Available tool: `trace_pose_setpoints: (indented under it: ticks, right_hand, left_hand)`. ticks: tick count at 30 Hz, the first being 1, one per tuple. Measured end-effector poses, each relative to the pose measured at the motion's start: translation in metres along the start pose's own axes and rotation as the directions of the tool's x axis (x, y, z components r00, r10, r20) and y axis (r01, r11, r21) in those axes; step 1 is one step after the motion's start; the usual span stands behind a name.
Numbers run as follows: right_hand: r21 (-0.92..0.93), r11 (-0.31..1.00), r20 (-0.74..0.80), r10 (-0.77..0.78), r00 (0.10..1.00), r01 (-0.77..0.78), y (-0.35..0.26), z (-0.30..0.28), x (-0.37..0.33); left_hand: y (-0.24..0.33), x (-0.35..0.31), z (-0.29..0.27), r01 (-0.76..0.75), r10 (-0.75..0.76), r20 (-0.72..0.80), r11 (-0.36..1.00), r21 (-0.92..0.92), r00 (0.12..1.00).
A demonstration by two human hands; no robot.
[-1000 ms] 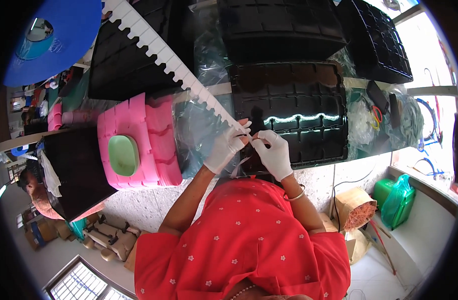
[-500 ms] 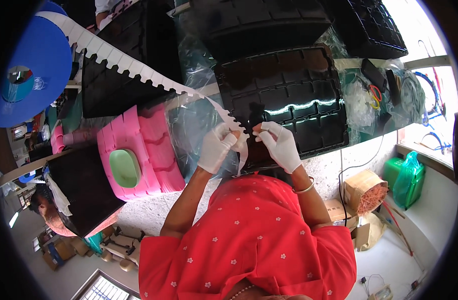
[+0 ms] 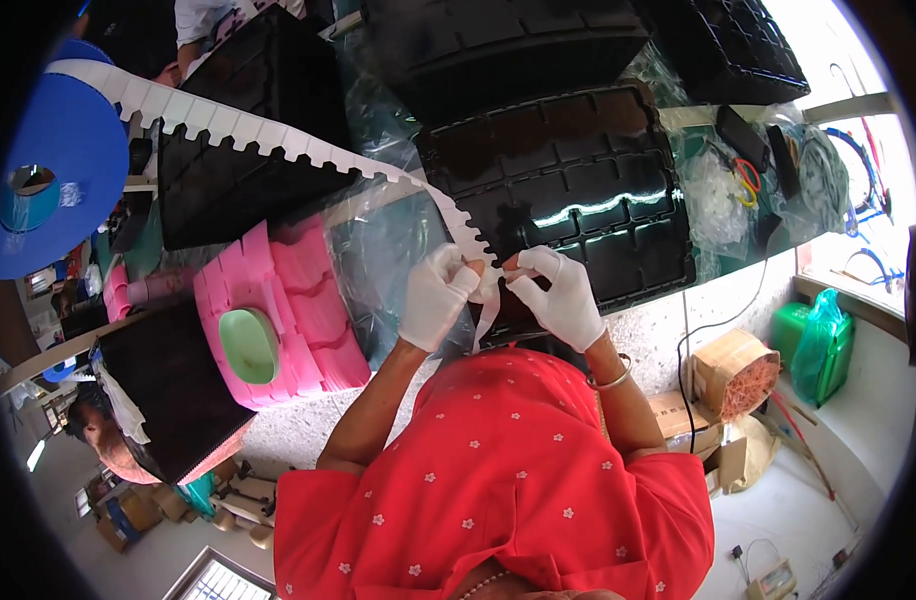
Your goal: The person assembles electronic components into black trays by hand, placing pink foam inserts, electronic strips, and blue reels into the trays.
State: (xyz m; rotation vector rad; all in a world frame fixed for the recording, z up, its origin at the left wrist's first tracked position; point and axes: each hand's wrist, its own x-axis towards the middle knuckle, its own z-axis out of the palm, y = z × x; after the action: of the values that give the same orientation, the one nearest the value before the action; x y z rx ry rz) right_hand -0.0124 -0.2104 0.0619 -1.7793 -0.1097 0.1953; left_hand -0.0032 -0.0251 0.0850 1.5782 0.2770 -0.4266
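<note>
A long white strip with a notched edge (image 3: 268, 138) runs from the big blue reel (image 3: 88, 180) at the far left down to my hands. My left hand (image 3: 440, 300), in a white glove with a bare thumb tip, is closed on the strip near its lower end; a loose tail (image 3: 486, 318) hangs below it. My right hand (image 3: 563, 300), gloved alike, is pinched right beside the strip's notched edge. What lies between its fingertips is too small to make out. Both hands are over the near left corner of a black ribbed plastic crate (image 3: 578, 190).
Further black crates (image 3: 508, 50) stand behind. Stacked pink sheets (image 3: 318, 290) and a light green dish (image 3: 248, 345) sit at left. Clear bags (image 3: 718, 200) and orange-handled scissors (image 3: 746, 178) lie at right. Another person (image 3: 193, 30) is at the far left.
My right fingertips have come closer to the strip's edge. The strip bows more beside the black crate, and the whole view has shifted slightly. My left hand keeps its hold.
</note>
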Motion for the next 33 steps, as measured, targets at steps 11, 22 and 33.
trace_pose_setpoints:
  ticks: [11, 22, 33]
  right_hand:
    - [-0.302, 0.916, -0.093, -0.304, 0.948, 0.264, 0.005, 0.009, 0.004]
    - [-0.478, 0.773, -0.140, -0.536, 0.833, 0.417, 0.003, -0.014, 0.001]
    - [-0.693, 0.692, -0.473, -0.226, 0.851, -0.201, 0.081, -0.173, 0.118]
  left_hand:
    - [-0.019, 0.005, 0.004, -0.053, 0.058, -0.037, 0.991, 0.126, 0.998]
    - [-0.022, 0.029, 0.008, 0.137, -0.163, -0.102, 0.966, -0.220, 0.981]
    - [-0.030, 0.021, 0.003, -0.034, 0.039, -0.097, 0.998, 0.049, 0.995]
